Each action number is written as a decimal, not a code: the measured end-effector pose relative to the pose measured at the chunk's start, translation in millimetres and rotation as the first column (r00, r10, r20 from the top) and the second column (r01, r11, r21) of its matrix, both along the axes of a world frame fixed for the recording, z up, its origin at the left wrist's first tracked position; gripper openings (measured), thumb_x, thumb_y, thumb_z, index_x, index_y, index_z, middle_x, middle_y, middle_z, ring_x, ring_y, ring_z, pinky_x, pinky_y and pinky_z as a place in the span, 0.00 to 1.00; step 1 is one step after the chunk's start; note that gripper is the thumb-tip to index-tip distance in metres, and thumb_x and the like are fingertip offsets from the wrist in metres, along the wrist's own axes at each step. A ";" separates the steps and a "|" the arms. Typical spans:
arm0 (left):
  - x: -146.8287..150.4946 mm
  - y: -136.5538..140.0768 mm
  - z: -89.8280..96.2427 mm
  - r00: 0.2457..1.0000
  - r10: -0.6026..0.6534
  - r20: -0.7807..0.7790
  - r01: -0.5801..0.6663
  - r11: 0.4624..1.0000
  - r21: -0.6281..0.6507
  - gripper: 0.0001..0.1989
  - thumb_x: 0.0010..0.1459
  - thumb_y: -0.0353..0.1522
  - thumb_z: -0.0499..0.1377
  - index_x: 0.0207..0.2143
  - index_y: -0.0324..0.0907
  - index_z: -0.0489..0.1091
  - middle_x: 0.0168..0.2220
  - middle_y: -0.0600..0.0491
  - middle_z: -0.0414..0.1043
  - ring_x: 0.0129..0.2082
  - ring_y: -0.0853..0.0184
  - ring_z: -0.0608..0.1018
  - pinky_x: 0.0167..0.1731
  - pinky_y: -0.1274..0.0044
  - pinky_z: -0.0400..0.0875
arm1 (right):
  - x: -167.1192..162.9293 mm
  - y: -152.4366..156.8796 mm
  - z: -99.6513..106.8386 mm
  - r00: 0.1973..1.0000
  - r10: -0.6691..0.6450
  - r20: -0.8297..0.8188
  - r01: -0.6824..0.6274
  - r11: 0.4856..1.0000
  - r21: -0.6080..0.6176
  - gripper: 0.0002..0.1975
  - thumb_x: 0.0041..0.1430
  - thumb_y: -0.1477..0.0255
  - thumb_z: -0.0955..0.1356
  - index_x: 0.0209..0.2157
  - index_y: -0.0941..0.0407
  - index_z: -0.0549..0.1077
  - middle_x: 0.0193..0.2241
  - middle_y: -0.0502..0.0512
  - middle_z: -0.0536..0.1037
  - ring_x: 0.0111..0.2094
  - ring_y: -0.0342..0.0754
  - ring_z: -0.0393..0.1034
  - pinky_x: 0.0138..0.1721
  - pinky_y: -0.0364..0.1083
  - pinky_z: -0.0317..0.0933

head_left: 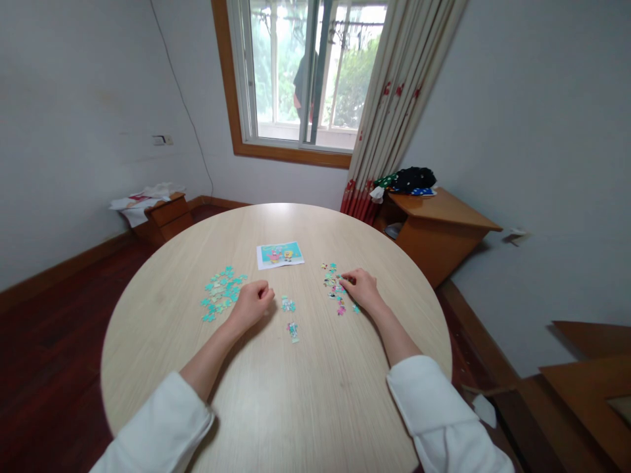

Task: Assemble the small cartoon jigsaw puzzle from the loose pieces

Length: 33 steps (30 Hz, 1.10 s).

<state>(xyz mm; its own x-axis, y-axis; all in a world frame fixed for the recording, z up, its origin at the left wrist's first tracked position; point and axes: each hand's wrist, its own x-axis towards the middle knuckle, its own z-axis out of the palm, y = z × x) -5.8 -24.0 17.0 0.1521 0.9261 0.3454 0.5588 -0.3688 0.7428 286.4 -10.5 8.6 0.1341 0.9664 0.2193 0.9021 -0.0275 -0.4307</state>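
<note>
My left hand (254, 304) rests on the table in a loose fist, at the right edge of a pile of mostly teal jigsaw puzzle pieces (217, 295). No piece shows in it. On the right, my right hand (361, 288) has thumb and forefinger pinched at a puzzle piece among a smaller group of multicoloured puzzle pieces (340, 310). Between the hands lie two small joined clusters, an upper cluster (288, 304) and a lower cluster (293, 330). Beyond them lies a picture sheet (280, 255) with a pink and a yellow cartoon figure on teal.
The round wooden table (296, 407) fills the middle. Behind it are a window (305, 72) and a curtain (394, 98); a person stands outside. A wooden cabinet (434, 230) with clothes (411, 180) is back right, a small drawer unit (170, 217) back left.
</note>
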 end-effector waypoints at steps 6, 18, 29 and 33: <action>0.7 0.5 -0.4 1.000 0.001 -0.001 -0.001 1.000 -0.008 0.13 0.46 0.33 0.48 0.15 0.43 0.45 0.15 0.61 0.45 0.18 0.74 0.54 0.22 0.78 0.48 | -5.8 2.4 1.1 0.998 -0.065 -0.005 0.065 0.997 -0.039 0.09 0.52 0.69 0.67 0.35 0.55 0.76 0.38 0.55 0.75 0.42 0.49 0.65 0.42 0.48 0.51; 1.2 -1.2 2.2 1.000 0.006 -0.002 -0.006 1.000 -0.012 0.13 0.46 0.33 0.48 0.15 0.43 0.45 0.15 0.61 0.46 0.18 0.74 0.55 0.22 0.79 0.47 | -5.3 4.5 -0.5 0.997 -0.074 -0.006 0.073 0.994 -0.082 0.09 0.53 0.70 0.66 0.36 0.54 0.75 0.41 0.55 0.74 0.45 0.51 0.63 0.45 0.50 0.49; 0.8 -0.2 0.7 1.000 0.004 -0.003 -0.004 1.000 -0.012 0.13 0.46 0.32 0.48 0.15 0.43 0.46 0.15 0.61 0.46 0.18 0.74 0.55 0.22 0.78 0.47 | -7.4 5.9 -2.1 0.998 -0.064 -0.025 0.061 0.995 -0.084 0.08 0.54 0.72 0.66 0.37 0.55 0.74 0.41 0.55 0.74 0.46 0.50 0.63 0.44 0.49 0.50; 0.4 0.1 -1.0 1.000 0.011 -0.002 -0.011 1.000 -0.006 0.13 0.46 0.32 0.48 0.14 0.43 0.46 0.15 0.61 0.46 0.18 0.73 0.55 0.22 0.78 0.48 | -7.1 5.1 -1.3 0.998 -0.062 -0.020 0.060 0.994 -0.089 0.08 0.55 0.71 0.66 0.37 0.55 0.74 0.41 0.55 0.74 0.46 0.50 0.63 0.45 0.49 0.50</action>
<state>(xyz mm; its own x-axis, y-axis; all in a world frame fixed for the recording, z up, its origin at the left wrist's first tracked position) -5.4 -23.9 16.0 0.1430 0.9298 0.3391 0.5644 -0.3581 0.7438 279.3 -5.4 7.3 0.1968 0.9719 0.1294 0.8878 -0.1207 -0.4441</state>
